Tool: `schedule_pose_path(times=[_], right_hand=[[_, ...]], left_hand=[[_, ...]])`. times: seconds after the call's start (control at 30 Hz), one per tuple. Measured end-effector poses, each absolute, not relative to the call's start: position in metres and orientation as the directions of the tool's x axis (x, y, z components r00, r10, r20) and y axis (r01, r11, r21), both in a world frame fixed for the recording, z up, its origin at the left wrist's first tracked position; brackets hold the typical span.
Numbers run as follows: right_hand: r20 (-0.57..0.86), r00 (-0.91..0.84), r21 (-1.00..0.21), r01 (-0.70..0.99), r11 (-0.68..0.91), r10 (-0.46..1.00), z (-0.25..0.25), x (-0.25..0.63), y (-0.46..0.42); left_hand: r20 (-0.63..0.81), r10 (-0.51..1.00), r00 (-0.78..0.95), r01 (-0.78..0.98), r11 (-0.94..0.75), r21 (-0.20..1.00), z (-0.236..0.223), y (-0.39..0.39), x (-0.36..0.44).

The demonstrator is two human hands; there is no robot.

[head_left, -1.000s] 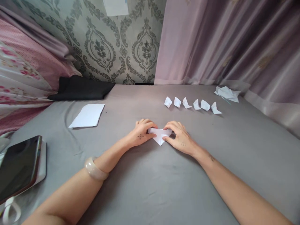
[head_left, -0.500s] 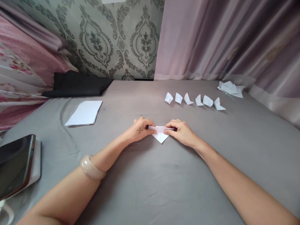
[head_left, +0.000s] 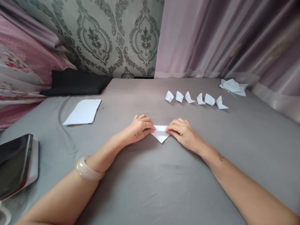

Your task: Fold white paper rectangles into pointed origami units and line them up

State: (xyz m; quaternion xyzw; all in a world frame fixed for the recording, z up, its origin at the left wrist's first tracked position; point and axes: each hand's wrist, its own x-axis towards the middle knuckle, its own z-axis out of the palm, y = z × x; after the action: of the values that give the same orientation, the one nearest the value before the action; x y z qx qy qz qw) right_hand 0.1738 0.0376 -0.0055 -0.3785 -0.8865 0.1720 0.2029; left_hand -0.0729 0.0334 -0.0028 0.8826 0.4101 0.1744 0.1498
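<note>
A small white folded paper triangle (head_left: 160,135) lies point-down on the grey sheet (head_left: 150,181) in the middle. My left hand (head_left: 140,127) presses its left corner with the fingertips. My right hand (head_left: 182,132) pins the right corner the same way. Both hands rest flat on the sheet, and a pale bangle (head_left: 86,170) circles my left wrist. Beyond my right hand, a row of several small folded paper pieces (head_left: 196,98) stands in a line.
A stack of white paper sheets (head_left: 82,111) lies at the left. A dark phone on a white stand (head_left: 15,164) sits at the near left edge. A black cloth (head_left: 75,82) lies by the wall. Paper scraps (head_left: 232,86) are heaped at the far right, near the pink curtain.
Both hands have slid outward along the paper's top edge, pressing it flatter. The camera has shifted slightly, so everything sits a little differently in view.
</note>
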Motion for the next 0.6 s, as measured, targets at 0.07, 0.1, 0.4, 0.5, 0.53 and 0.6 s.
schedule_pose_path(times=[0.07, 0.1, 0.4, 0.5, 0.53, 0.6], right_hand=[[0.236, -0.651, -0.411, 0.606, 0.681, 0.722, -0.003, 0.174, 0.035], [0.238, -0.658, -0.385, 0.611, 0.692, 0.714, -0.002, 0.174, 0.033], [0.250, -0.715, -0.204, 0.621, 0.757, 0.653, -0.003, 0.178, 0.025], [0.248, -0.717, -0.197, 0.621, 0.758, 0.652, -0.003, 0.178, 0.024], [0.246, -0.716, -0.198, 0.623, 0.757, 0.654, -0.002, 0.178, 0.024], [0.241, -0.713, -0.195, 0.629, 0.753, 0.658, -0.001, 0.178, 0.022]], left_hand=[[0.226, 0.723, 0.653, 0.645, -0.687, 0.336, -0.003, 0.033, -0.075], [0.239, 0.694, 0.679, 0.628, -0.718, 0.301, -0.002, 0.033, -0.077], [0.139, 0.566, 0.813, 0.564, -0.824, 0.052, 0.013, 0.027, -0.075], [0.127, 0.562, 0.817, 0.566, -0.824, 0.007, 0.015, 0.025, -0.074], [0.123, 0.563, 0.817, 0.567, -0.823, -0.003, 0.015, 0.025, -0.074], [0.110, 0.565, 0.818, 0.571, -0.821, -0.023, 0.015, 0.024, -0.074]])
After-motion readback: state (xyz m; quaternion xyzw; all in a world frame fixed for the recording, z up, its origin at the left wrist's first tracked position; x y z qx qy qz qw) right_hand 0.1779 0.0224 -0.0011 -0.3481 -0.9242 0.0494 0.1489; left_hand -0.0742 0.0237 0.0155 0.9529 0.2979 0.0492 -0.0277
